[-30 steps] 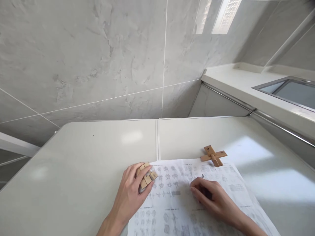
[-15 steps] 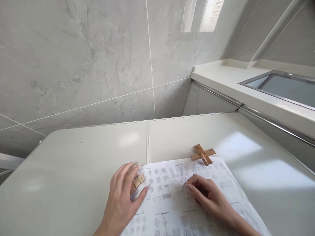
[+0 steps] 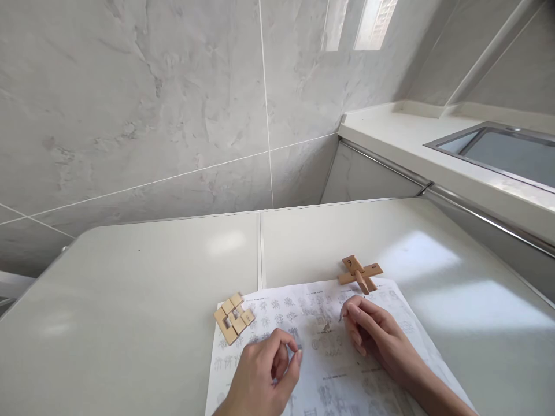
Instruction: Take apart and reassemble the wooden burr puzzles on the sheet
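My left hand (image 3: 266, 370) is over the lower left of a printed paper sheet (image 3: 312, 358), fingers curled and thumb tip close to the index fingertip, with nothing visible between them. Beyond it, flat wooden puzzle pieces (image 3: 232, 323) lie as an angular cluster on the sheet's upper left corner. My right hand (image 3: 377, 332) is closed above the sheet's right side. Something thin and greyish shows at its fingertips, too small to make out. Just past that hand, a crossed wooden puzzle assembly (image 3: 359, 273) with dark marks rests at the sheet's far edge.
A pale table (image 3: 130, 323) with a centre seam carries everything. Behind it rises a grey marbled wall (image 3: 173, 104). To the right stands a white counter (image 3: 390, 127) with a metal-framed dark inset (image 3: 498, 153). A small grey mark (image 3: 326, 327) shows on the sheet.
My left hand has let go of the wooden cluster and drawn back toward me and right, its fingers curling. My right hand has moved slightly right and away from the sheet's middle.
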The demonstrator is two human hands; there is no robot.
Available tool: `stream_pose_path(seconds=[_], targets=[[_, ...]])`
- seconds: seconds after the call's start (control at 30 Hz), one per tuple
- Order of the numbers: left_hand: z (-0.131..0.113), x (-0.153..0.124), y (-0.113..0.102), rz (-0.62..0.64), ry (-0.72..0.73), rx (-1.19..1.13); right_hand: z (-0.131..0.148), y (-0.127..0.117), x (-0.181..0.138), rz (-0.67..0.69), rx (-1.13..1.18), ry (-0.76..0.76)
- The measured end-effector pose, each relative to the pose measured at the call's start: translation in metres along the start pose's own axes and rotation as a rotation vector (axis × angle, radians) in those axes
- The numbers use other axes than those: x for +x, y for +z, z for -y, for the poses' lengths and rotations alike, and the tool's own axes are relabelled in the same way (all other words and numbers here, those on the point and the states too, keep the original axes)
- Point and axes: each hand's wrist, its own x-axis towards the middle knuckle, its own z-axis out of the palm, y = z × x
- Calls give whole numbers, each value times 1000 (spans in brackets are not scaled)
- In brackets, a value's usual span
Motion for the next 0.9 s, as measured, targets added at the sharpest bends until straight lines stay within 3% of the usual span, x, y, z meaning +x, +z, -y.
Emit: stream_pose_path(seconds=[0.37, 0.63, 0.77, 0.9], targets=[[29, 1, 18, -101, 161, 6, 1, -6, 8, -74, 409, 123], [16, 2, 9, -60, 147, 69, 9, -9, 14, -67, 637, 98], [13, 3, 7, -47, 131, 59, 8, -7, 10, -10, 578, 99], [18, 2, 12, -69, 129, -4, -2, 4, -2, 157, 293, 163]])
